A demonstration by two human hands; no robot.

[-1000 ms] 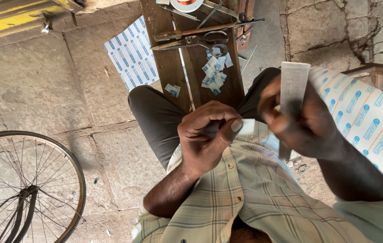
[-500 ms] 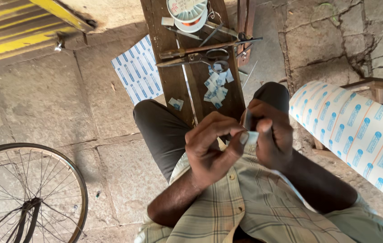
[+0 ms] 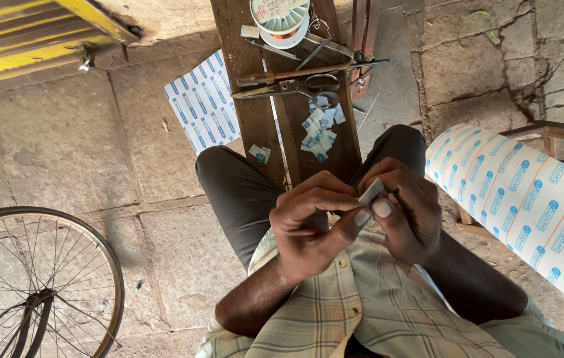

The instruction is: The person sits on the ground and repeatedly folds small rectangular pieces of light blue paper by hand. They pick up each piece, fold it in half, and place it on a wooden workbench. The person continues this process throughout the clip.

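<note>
Big printed paper roll [image 3: 527, 205] at my right, bicycle wheel [image 3: 36, 285] at lower left, well apart from my hands. Wooden bench [image 3: 249, 99] between my knees carries a wire spool [image 3: 281, 18], scissors [image 3: 305, 86] and cut paper bits [image 3: 318, 129]; nothing blocks my hands. My left hand [image 3: 308, 222] and right hand [image 3: 408, 212] both pinch a small paper strip [image 3: 370, 192] over my lap, fingers narrow. It looks light, thin, floppy, easily creased; best gripped at the edges by fingertips.
</note>
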